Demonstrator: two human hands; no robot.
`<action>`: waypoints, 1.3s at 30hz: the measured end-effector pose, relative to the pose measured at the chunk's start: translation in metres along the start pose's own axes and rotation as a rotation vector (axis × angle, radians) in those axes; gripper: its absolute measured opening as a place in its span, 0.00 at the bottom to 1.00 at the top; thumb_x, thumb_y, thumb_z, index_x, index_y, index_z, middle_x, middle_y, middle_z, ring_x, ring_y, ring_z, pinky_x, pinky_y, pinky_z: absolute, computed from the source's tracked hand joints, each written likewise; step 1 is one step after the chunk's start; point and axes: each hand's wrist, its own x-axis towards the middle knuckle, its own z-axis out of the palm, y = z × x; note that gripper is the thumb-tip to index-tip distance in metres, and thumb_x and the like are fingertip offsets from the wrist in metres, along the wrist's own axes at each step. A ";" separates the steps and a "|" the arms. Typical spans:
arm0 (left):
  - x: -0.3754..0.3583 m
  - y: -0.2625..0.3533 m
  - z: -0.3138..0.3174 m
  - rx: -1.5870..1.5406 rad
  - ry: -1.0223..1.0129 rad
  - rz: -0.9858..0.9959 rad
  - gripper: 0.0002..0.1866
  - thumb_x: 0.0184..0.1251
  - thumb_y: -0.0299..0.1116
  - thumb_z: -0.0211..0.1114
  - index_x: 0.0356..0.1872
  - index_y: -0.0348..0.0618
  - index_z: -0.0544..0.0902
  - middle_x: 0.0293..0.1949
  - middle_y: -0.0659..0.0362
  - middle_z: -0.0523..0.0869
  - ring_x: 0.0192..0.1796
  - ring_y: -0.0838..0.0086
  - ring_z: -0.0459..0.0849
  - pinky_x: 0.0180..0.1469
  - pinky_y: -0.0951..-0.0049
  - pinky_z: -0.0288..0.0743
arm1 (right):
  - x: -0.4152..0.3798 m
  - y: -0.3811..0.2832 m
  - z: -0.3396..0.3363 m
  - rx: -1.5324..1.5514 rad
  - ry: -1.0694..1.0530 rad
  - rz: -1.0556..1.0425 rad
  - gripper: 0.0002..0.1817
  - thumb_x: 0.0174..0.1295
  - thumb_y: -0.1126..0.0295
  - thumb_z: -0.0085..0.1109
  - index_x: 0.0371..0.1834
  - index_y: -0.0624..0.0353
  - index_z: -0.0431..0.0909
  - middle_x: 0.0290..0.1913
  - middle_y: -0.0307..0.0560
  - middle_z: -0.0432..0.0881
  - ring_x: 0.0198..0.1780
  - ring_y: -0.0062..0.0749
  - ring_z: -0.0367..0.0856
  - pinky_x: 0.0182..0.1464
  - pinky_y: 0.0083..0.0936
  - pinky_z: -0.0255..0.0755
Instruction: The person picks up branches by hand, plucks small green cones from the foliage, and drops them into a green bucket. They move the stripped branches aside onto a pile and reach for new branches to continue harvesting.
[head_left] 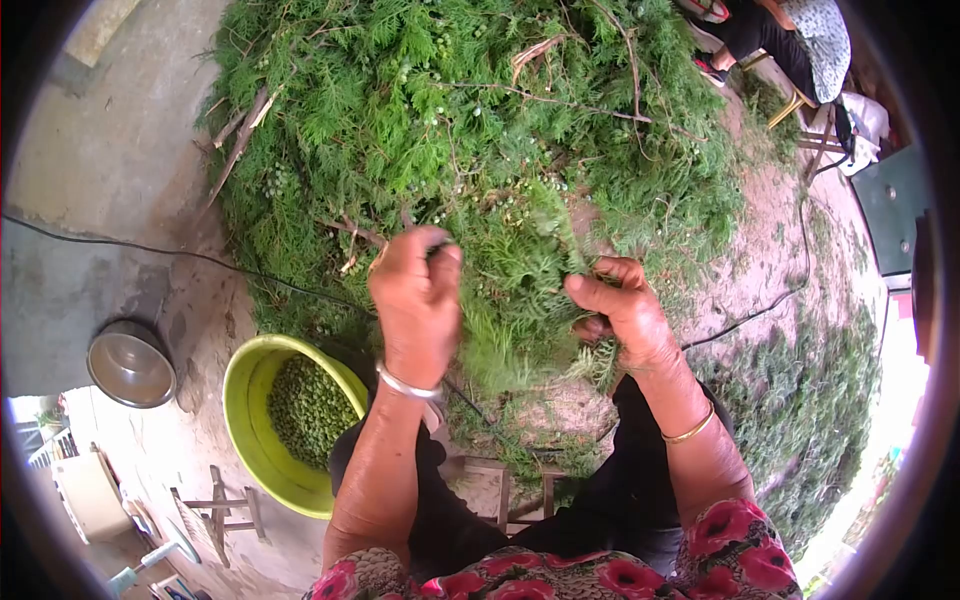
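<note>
My left hand (pixel 418 300) is raised over the greenery with its fingers curled together; what it pinches, if anything, is too blurred to tell. To its right, my right hand (pixel 625 308) holds a leafy green sprig (pixel 520 270) between thumb and fingers, and part of the sprig is smeared by motion. A large heap of green conifer branches (pixel 400 120) lies in front of both hands. Beside my left forearm stands a yellow-green bucket (pixel 245 415), partly filled with small round green cones (pixel 308 412).
A metal bowl (pixel 131 365) and a small wooden stool (pixel 220 510) are at the left. A black cable (pixel 180 253) crosses the ground. More cut greenery (pixel 800 400) lies at the right. Another person (pixel 785 40) sits at the upper right, near a white bag (pixel 866 128).
</note>
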 end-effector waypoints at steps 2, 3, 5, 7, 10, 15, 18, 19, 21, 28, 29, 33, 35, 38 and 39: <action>0.009 0.016 -0.012 -0.559 0.006 -0.517 0.04 0.59 0.21 0.59 0.34 0.34 0.79 0.27 0.55 0.82 0.24 0.71 0.78 0.25 0.72 0.73 | -0.008 -0.008 0.012 0.122 0.219 0.081 0.14 0.57 0.74 0.62 0.38 0.57 0.64 0.27 0.35 0.66 0.20 0.19 0.61 0.21 0.21 0.60; 0.013 0.016 -0.017 -0.995 0.007 -0.787 0.04 0.61 0.24 0.58 0.34 0.34 0.79 0.27 0.53 0.82 0.24 0.70 0.78 0.24 0.70 0.74 | -0.006 -0.006 0.008 0.122 0.219 0.074 0.14 0.57 0.74 0.62 0.38 0.57 0.64 0.27 0.35 0.66 0.20 0.19 0.61 0.21 0.21 0.60; 0.010 0.013 -0.016 -1.174 -0.040 -0.803 0.07 0.64 0.29 0.57 0.35 0.35 0.79 0.28 0.50 0.82 0.24 0.71 0.78 0.22 0.70 0.74 | 0.000 -0.001 0.002 0.368 0.129 0.058 0.20 0.56 0.76 0.61 0.43 0.56 0.59 0.32 0.38 0.63 0.19 0.22 0.60 0.22 0.23 0.61; 0.008 0.020 -0.014 -1.394 -0.175 -0.934 0.09 0.66 0.32 0.56 0.35 0.35 0.79 0.30 0.49 0.82 0.25 0.71 0.78 0.20 0.74 0.72 | -0.004 0.000 0.001 0.396 0.113 0.058 0.17 0.55 0.77 0.60 0.41 0.54 0.61 0.33 0.39 0.61 0.21 0.24 0.61 0.24 0.25 0.65; -0.001 0.024 -0.007 -1.258 -0.208 -0.796 0.06 0.62 0.28 0.62 0.35 0.35 0.79 0.28 0.53 0.83 0.22 0.75 0.77 0.18 0.79 0.69 | -0.003 0.005 0.003 0.335 0.167 0.019 0.14 0.54 0.76 0.59 0.37 0.55 0.63 0.33 0.38 0.61 0.23 0.25 0.64 0.25 0.27 0.69; -0.004 0.033 0.003 -0.735 -0.336 -0.456 0.14 0.52 0.18 0.68 0.42 0.31 0.80 0.25 0.61 0.81 0.25 0.83 0.78 0.27 0.84 0.71 | 0.001 0.014 -0.004 -0.084 -0.023 -0.099 0.10 0.52 0.70 0.62 0.33 0.55 0.70 0.30 0.35 0.71 0.32 0.22 0.71 0.27 0.27 0.71; -0.013 0.017 0.015 -0.640 -0.234 -0.312 0.12 0.51 0.17 0.68 0.38 0.33 0.79 0.24 0.64 0.79 0.27 0.85 0.76 0.29 0.82 0.72 | -0.005 -0.001 0.009 -0.085 0.021 0.018 0.10 0.51 0.69 0.63 0.32 0.57 0.73 0.31 0.36 0.75 0.32 0.20 0.72 0.28 0.25 0.69; -0.014 0.013 0.017 -0.517 -0.121 -0.066 0.11 0.52 0.17 0.68 0.36 0.34 0.78 0.23 0.65 0.79 0.27 0.85 0.75 0.29 0.81 0.72 | -0.008 -0.003 0.013 -0.052 0.079 0.064 0.09 0.51 0.70 0.63 0.31 0.59 0.74 0.32 0.36 0.75 0.32 0.20 0.71 0.29 0.24 0.68; -0.016 0.014 0.016 -0.403 -0.127 -0.005 0.08 0.52 0.17 0.68 0.32 0.35 0.77 0.22 0.64 0.78 0.26 0.85 0.73 0.28 0.81 0.71 | -0.005 0.002 0.010 -0.030 0.088 0.057 0.09 0.51 0.71 0.63 0.34 0.61 0.75 0.33 0.37 0.75 0.33 0.20 0.71 0.29 0.25 0.68; 0.009 0.013 -0.012 -1.253 0.010 -0.870 0.03 0.60 0.25 0.63 0.28 0.37 0.80 0.21 0.59 0.79 0.19 0.78 0.73 0.15 0.82 0.62 | 0.002 0.033 -0.020 -0.145 -0.258 -0.404 0.20 0.58 0.63 0.56 0.53 0.58 0.72 0.38 0.41 0.77 0.37 0.33 0.75 0.38 0.36 0.70; 0.012 0.016 -0.015 -1.410 -0.008 -0.914 0.02 0.59 0.23 0.63 0.28 0.37 0.79 0.22 0.57 0.80 0.20 0.78 0.74 0.15 0.83 0.62 | -0.009 0.026 -0.009 0.152 -0.137 -0.209 0.22 0.60 0.55 0.54 0.54 0.56 0.71 0.37 0.38 0.78 0.37 0.33 0.75 0.42 0.38 0.69; 0.002 0.024 -0.011 -1.450 -0.117 -0.912 0.03 0.56 0.22 0.64 0.31 0.37 0.79 0.24 0.55 0.80 0.21 0.77 0.75 0.16 0.82 0.65 | 0.004 0.052 -0.035 0.438 -0.210 -0.188 0.30 0.60 0.48 0.56 0.51 0.66 0.72 0.40 0.47 0.79 0.38 0.35 0.79 0.35 0.30 0.77; -0.006 0.020 -0.008 -1.300 -0.283 -0.738 0.08 0.57 0.27 0.64 0.37 0.38 0.78 0.29 0.53 0.79 0.23 0.76 0.74 0.18 0.78 0.68 | 0.007 0.045 -0.033 0.425 -0.445 -0.147 0.30 0.58 0.50 0.59 0.51 0.68 0.71 0.35 0.44 0.80 0.31 0.33 0.79 0.33 0.31 0.77; -0.010 0.035 0.004 -1.083 -0.273 -0.676 0.15 0.53 0.22 0.68 0.43 0.35 0.78 0.29 0.55 0.80 0.21 0.81 0.74 0.17 0.83 0.65 | 0.006 0.044 -0.023 0.310 -0.130 -0.061 0.28 0.58 0.54 0.61 0.51 0.68 0.72 0.32 0.42 0.80 0.28 0.31 0.79 0.28 0.29 0.75; -0.011 0.040 0.007 -0.932 -0.260 -0.663 0.16 0.52 0.21 0.69 0.44 0.34 0.78 0.29 0.56 0.80 0.21 0.83 0.73 0.17 0.84 0.64 | 0.004 0.041 -0.019 0.218 -0.169 -0.072 0.25 0.60 0.55 0.56 0.52 0.64 0.71 0.33 0.40 0.79 0.26 0.27 0.76 0.25 0.24 0.70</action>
